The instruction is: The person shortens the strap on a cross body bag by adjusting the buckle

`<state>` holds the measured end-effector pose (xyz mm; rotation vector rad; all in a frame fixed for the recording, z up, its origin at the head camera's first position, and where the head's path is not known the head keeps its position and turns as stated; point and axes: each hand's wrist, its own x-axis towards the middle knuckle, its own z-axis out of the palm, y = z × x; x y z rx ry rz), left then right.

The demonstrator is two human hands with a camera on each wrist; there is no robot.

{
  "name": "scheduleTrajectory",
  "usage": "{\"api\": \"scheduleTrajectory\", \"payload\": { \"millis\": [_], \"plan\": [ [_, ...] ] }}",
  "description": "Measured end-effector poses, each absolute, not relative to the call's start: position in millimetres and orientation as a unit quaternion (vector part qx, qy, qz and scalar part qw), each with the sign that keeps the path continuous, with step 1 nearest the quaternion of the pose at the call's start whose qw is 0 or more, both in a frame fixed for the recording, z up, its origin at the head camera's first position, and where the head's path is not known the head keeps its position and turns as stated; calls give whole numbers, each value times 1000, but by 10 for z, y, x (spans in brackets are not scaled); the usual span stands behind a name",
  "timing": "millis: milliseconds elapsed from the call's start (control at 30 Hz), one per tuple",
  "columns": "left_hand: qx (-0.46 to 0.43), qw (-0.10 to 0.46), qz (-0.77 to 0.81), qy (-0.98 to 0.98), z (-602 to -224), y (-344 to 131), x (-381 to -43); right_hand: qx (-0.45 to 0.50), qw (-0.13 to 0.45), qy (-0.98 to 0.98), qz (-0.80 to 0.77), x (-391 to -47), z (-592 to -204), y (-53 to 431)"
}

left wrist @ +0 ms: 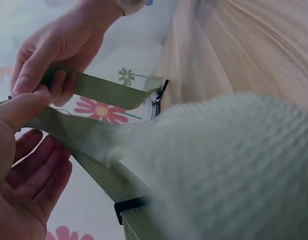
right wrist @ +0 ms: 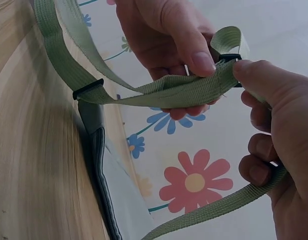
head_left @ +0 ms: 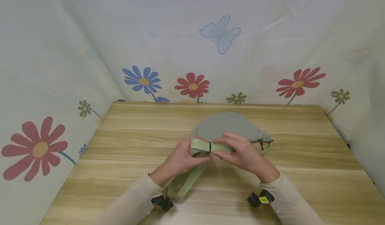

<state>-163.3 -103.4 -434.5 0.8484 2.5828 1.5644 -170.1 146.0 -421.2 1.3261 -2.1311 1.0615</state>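
Observation:
A grey waist bag lies on the table behind both hands, its green webbing strap looping toward the front. My left hand holds a folded stretch of the strap, thumb on top and fingers beneath it in the right wrist view. My right hand pinches the strap at a black slider buckle, where a small strap loop stands up. Its other fingers curl round the strap length running back to the bag. A second black slider sits farther along the strap, close to the bag's end.
The wood-grain table is bounded at the back and sides by a white curtain printed with flowers and a butterfly. A black zipper pull hangs at the bag's right end. Black camera mounts are strapped to both wrists.

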Motion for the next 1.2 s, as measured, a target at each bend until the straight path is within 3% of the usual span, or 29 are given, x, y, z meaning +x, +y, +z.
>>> {"api": "scheduleTrajectory", "payload": {
  "millis": [233, 533, 1200],
  "plan": [
    [316, -41, 452, 833, -4296, -1049, -1611, 461, 183, -777, 388, -1696, -4214, 1502],
    [355, -105, 396, 840, -4263, -1053, -1596, 462, 220, -777, 367, -1713, -4240, 1417],
    [435, -147, 399, 794, -4234, -1136, -1642, 489, 170, -757, 399, -1715, -4173, 1489]
  ]
}}
